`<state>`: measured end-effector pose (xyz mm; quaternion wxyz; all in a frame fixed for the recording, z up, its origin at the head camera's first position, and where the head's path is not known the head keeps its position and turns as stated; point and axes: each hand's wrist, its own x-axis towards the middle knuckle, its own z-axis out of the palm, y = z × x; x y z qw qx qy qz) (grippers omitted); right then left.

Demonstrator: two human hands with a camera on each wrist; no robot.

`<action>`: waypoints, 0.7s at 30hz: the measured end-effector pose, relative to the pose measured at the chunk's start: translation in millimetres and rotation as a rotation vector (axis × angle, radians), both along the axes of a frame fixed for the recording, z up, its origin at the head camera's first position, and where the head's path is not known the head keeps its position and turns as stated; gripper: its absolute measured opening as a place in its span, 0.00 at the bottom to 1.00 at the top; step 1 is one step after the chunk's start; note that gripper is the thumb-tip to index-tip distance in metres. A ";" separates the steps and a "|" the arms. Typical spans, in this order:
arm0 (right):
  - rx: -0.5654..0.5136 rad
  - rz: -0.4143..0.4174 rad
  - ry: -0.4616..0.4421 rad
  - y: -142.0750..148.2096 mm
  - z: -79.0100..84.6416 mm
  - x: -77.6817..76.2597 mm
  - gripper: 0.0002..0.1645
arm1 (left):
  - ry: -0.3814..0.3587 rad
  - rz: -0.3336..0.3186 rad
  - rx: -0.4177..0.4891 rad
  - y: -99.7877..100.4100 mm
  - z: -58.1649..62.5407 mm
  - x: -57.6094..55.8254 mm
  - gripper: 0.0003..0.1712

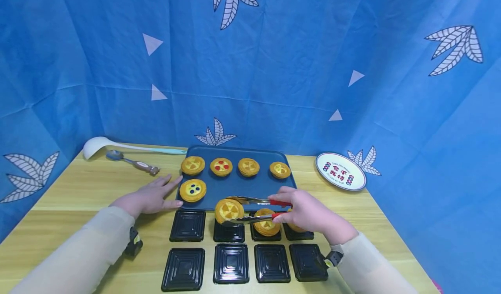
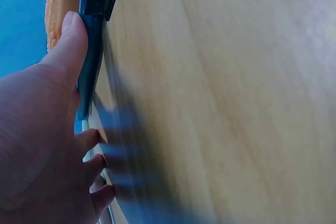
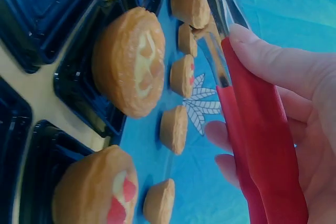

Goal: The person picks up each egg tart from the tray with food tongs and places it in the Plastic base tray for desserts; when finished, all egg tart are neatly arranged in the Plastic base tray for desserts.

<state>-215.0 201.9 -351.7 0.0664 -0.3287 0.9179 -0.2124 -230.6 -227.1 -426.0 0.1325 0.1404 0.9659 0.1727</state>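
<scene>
My right hand (image 1: 301, 209) holds a pair of tongs (image 3: 257, 135) by the red handles. The metal ends of the tongs lie on either side of an egg tart (image 1: 228, 211), over a black square plastic holder (image 1: 229, 234) in the row nearer the tray. Beside it, two other tarts sit in holders: one egg tart (image 1: 267, 224), and one with red pieces (image 3: 118, 198), mostly hidden by my hand in the head view. At the left edge of the dark blue tray (image 1: 242, 194), my left hand (image 1: 152, 197) touches the rim with its thumb, fingers loosely spread.
Several tarts stand on the tray, one with blue dots (image 1: 193, 190) at front left. More black holders (image 1: 231, 263) line the table's front. A ladle (image 1: 117, 145) and a spoon (image 1: 133, 161) lie at the left. A white oval plate (image 1: 340, 171) stands at the right.
</scene>
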 end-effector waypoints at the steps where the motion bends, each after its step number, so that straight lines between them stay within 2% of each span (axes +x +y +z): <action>1: 0.005 0.010 0.001 0.9 -0.7 1.4 0.34 | 0.001 -0.001 0.003 -1.0 -1.2 -0.7 0.56; 6: 0.014 0.057 0.014 5.3 -5.6 4.4 0.34 | 0.006 -0.006 -0.004 -2.9 -5.5 -2.8 0.58; 10: 0.017 0.075 0.012 5.7 -9.2 4.0 0.35 | 0.008 0.000 -0.016 -2.5 -3.2 -1.9 0.58; 15: 0.025 0.066 -0.017 3.3 -11.4 4.1 0.36 | 0.017 -0.001 -0.013 0.6 2.3 2.0 0.55; 21: 0.040 0.049 -0.036 1.7 -9.9 4.2 0.38 | 0.022 -0.007 -0.012 1.6 1.1 2.5 0.54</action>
